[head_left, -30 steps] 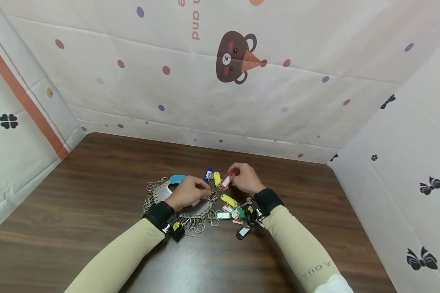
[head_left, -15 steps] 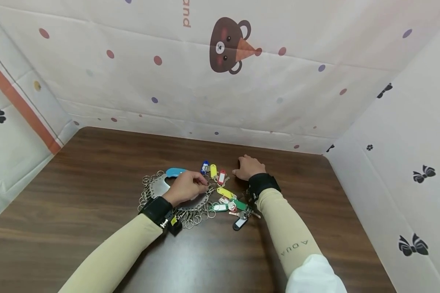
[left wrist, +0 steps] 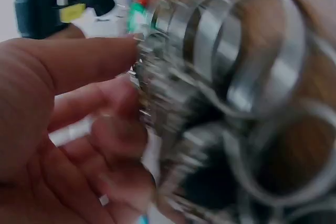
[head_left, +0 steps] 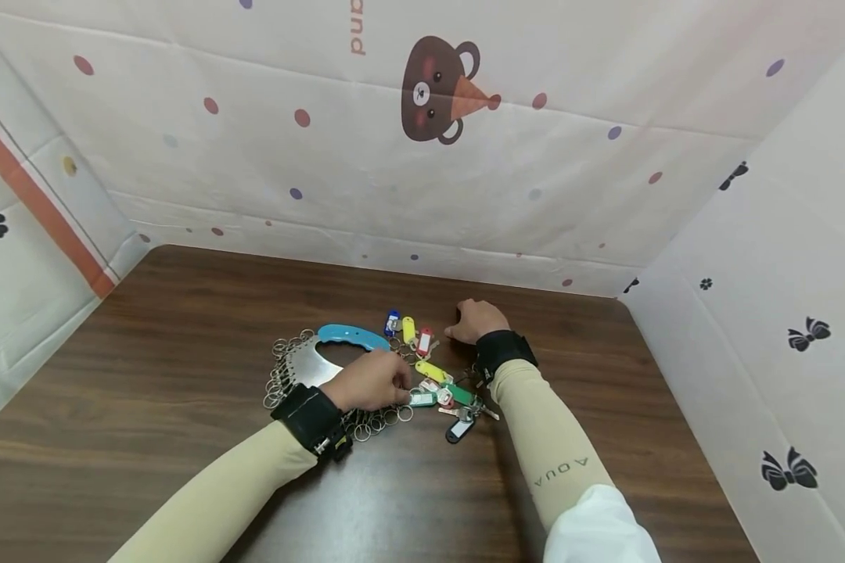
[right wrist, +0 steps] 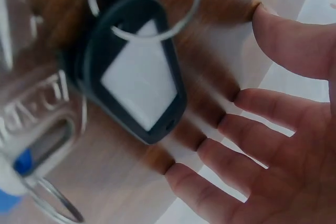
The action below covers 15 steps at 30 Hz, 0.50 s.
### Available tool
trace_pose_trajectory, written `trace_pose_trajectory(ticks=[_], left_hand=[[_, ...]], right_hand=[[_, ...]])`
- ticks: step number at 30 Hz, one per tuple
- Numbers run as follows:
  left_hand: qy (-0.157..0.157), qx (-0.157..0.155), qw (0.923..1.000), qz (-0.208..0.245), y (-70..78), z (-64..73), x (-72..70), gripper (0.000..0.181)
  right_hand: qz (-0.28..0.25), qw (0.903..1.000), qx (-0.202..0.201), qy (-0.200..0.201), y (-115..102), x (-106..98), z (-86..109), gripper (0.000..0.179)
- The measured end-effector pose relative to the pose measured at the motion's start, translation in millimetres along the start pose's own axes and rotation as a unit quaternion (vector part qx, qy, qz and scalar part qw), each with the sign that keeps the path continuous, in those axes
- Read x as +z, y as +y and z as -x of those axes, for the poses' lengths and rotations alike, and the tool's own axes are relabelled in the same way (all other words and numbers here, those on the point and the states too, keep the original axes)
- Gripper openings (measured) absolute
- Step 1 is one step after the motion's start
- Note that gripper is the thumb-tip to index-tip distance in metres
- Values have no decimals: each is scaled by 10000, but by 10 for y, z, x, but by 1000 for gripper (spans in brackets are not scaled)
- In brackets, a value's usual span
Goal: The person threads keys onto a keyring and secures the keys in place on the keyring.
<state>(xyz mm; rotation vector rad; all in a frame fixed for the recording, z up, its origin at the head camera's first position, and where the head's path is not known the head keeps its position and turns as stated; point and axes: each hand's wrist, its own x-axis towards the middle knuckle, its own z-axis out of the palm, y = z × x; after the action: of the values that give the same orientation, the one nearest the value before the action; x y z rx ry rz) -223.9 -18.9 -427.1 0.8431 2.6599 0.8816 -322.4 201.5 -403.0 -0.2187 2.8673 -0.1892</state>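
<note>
A curved metal key-ring holder (head_left: 306, 363) with a blue handle (head_left: 352, 335) lies on the table, split rings and clips hanging along its rim. Over its right edge is my left hand (head_left: 372, 381), thumb and forefinger apart beside the clips. The left wrist view, blurred by motion, has those fingertips right at the clips, with large split rings (left wrist: 291, 40) close in front. My right hand (head_left: 480, 320) rests its fingertips on the table right of a red key tag (head_left: 425, 341), fingers spread and holding nothing. A dark key tag (right wrist: 139, 72) appears near the right wrist camera.
Blue (head_left: 391, 322) and yellow (head_left: 408, 330) key tags lie behind the holder. Another yellow tag (head_left: 431, 371), green tags (head_left: 459, 394), loose keys and a black tag (head_left: 459, 430) cluster between the arms. Printed cloth walls (head_left: 310, 156) stand behind and beside the table (head_left: 204, 313).
My right hand let go of the red tag, which now lies on the table, and moved right. My left hand slid toward me along the holder's rim, uncovering more of the blue handle.
</note>
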Motion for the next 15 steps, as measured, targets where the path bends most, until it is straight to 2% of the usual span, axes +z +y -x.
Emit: trace_pose_trajectory(ticks=[1, 3, 6, 8, 10, 12, 15], left_hand=[[-48, 89, 9999, -18, -14, 2, -1, 4], [67, 174, 9998, 123, -57, 13, -7, 8], [290, -27, 9963, 809, -134, 56, -29, 9], [378, -263, 9892, 1394, -178, 85, -47, 11], [464, -388, 9822, 1779, -210, 100, -60, 12], [565, -437, 9797, 1870, -215, 99, -72, 13], [666, -391, 9810, 1779, -199, 82, -78, 15]], right_hand=[[-23, 10000, -31, 12, 3, 7, 14, 66], [-117, 9998, -154, -5, 3, 17, 69, 66], [-406, 9984, -404, -13, 6, 17, 210, 58], [-703, 9962, -514, 59, -11, 9, 331, 46], [-950, 9937, -588, 117, -44, 4, 452, 33], [-1069, 9921, -650, 56, -101, 13, 554, 26], [-954, 9924, -744, -242, -184, 66, 657, 23]])
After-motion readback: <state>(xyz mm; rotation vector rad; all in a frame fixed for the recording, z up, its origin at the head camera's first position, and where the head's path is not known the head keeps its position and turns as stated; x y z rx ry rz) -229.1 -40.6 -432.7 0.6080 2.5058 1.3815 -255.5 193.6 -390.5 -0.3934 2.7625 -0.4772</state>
